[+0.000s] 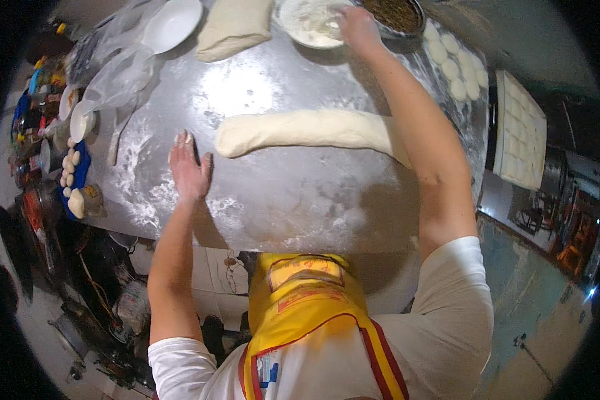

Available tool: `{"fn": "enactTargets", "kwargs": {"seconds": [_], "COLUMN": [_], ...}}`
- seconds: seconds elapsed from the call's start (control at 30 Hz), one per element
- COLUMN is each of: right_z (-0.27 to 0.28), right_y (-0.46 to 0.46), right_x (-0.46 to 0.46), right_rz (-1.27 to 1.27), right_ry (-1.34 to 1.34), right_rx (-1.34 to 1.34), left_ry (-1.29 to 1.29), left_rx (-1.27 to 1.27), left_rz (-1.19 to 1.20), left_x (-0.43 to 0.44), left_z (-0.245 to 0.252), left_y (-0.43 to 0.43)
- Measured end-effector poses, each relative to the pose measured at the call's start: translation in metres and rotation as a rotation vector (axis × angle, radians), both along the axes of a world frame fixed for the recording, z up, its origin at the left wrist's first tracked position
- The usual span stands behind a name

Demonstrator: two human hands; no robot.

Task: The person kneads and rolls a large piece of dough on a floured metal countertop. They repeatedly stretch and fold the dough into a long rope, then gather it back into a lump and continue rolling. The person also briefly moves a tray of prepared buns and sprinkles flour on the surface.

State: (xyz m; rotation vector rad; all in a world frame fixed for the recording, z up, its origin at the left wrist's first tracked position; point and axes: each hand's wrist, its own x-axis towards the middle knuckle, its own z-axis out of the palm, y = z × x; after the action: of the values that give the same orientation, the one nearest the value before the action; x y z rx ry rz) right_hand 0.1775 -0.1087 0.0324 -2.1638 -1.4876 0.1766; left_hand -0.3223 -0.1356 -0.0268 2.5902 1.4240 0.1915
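My left hand point(189, 170) rests palm down on the floured metal worktop point(280, 195), thumb apart from the fingers and nothing in it. To its right lies a long, thick roll of dough point(305, 131), its right end hidden behind my right forearm. My right hand point(359, 29) reaches to the far edge, over the right side of a white bowl of flour point(307, 25). Its fingertips are blurred at the flour, so whether they hold any cannot be told. A folded slab of dough point(237, 30) sits left of that bowl.
A pan of dark filling point(392, 14) stands behind my right hand. Several dough pieces point(450, 67) line the far right corner, beside a tray of dough pieces point(521, 130). At left are a white dish point(172, 25), plastic film point(122, 75), a utensil point(117, 135) and eggs point(70, 167).
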Motion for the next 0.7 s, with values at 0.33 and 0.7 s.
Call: {"fn": "enactTargets", "kwargs": {"seconds": [0.33, 0.7], "right_z": [-0.004, -0.126], "right_y": [-0.399, -0.626], "right_x": [0.109, -0.002], "right_rz": [-0.923, -1.096], "right_ry": [1.576, 0.682], "right_rx": [0.563, 0.119], "left_ry": [0.025, 0.044], "left_rx": [0.136, 0.169], "left_rz": [-0.063, -0.127], "left_x": [0.004, 0.000], "left_z": [-0.009, -0.012], "left_y": [0.001, 0.003]}}
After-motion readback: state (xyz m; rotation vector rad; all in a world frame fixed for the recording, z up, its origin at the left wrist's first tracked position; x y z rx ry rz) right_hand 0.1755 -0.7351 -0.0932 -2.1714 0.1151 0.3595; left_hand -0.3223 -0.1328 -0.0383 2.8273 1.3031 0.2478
